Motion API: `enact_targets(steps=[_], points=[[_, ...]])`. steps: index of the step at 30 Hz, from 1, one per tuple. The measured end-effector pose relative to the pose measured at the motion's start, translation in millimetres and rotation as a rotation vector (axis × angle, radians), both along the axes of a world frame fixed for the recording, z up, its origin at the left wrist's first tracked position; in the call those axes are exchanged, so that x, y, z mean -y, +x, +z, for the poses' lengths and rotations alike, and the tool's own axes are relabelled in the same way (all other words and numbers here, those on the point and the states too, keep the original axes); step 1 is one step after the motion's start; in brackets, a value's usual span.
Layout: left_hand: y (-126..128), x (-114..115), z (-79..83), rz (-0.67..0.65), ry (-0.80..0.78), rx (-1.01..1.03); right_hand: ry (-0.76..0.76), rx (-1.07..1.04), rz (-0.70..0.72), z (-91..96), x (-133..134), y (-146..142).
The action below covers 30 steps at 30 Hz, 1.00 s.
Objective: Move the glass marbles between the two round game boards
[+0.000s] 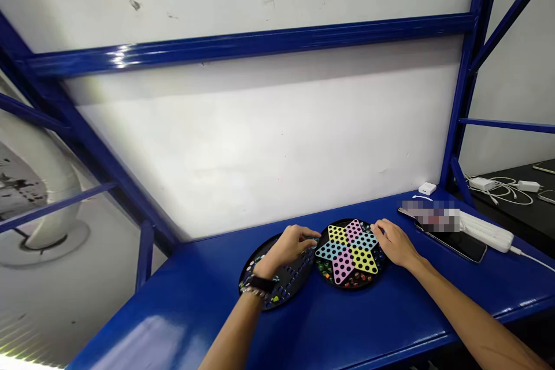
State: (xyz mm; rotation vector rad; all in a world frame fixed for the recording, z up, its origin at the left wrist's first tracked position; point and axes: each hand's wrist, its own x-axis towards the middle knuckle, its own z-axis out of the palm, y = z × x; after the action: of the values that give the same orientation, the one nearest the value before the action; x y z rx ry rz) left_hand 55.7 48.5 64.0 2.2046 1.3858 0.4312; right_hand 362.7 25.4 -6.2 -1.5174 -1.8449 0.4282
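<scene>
A round black Chinese checkers board (350, 254) lies on the blue surface, with a pink, yellow and blue star full of dark holes. Small coloured marbles (358, 281) sit around the star inside the rim. To its left is a round black tray (295, 286) with rows of holes and a few small pieces. My left hand (291, 245) is over this tray, thumb and forefinger pinched near the board's left rim; what they hold is too small to tell. At the board's right rim, my right hand (393, 243) has its fingers bent together, their tips partly hidden.
Behind the boards stands a white wall (269, 144) with a blue metal frame (260, 46). On the right lie a phone (459, 243), a white power strip (488, 232) with a cable, and a small white case (427, 188). Chargers and cables (498, 186) rest on a dark table beyond.
</scene>
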Motion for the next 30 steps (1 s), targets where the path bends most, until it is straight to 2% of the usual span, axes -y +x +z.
enact_targets(steps=[3,7,11,14,17,20,23,26,30], points=[[18.4,-18.5,-13.7,0.006,0.018,-0.030,0.006,-0.010,0.002,0.7,0.5,0.0],[22.5,-30.9,-29.8,0.027,0.071,-0.073,0.015,-0.015,0.012,1.7,1.3,-0.8],[14.2,-26.2,-29.0,0.042,0.079,-0.068,0.016,-0.015,0.014,1.5,1.3,-0.8],[-1.9,-15.6,-22.0,0.077,0.114,-0.027,0.010,-0.015,0.015,1.3,1.5,-0.7],[-32.9,1.1,-18.4,0.135,0.137,-0.018,-0.009,-0.009,0.012,1.7,2.0,-1.0],[-73.3,24.7,-23.1,0.188,0.078,-0.067,-0.024,0.003,0.019,2.1,2.2,-1.6],[-105.0,51.4,-31.9,0.180,-0.033,-0.146,-0.035,0.009,0.025,1.9,2.2,-1.9],[-113.0,72.2,-36.1,0.140,-0.071,-0.185,-0.045,0.015,0.025,1.5,2.7,-1.8],[-94.6,82.5,-30.6,0.115,-0.028,-0.248,-0.051,0.024,0.023,1.8,4.5,-1.3]])
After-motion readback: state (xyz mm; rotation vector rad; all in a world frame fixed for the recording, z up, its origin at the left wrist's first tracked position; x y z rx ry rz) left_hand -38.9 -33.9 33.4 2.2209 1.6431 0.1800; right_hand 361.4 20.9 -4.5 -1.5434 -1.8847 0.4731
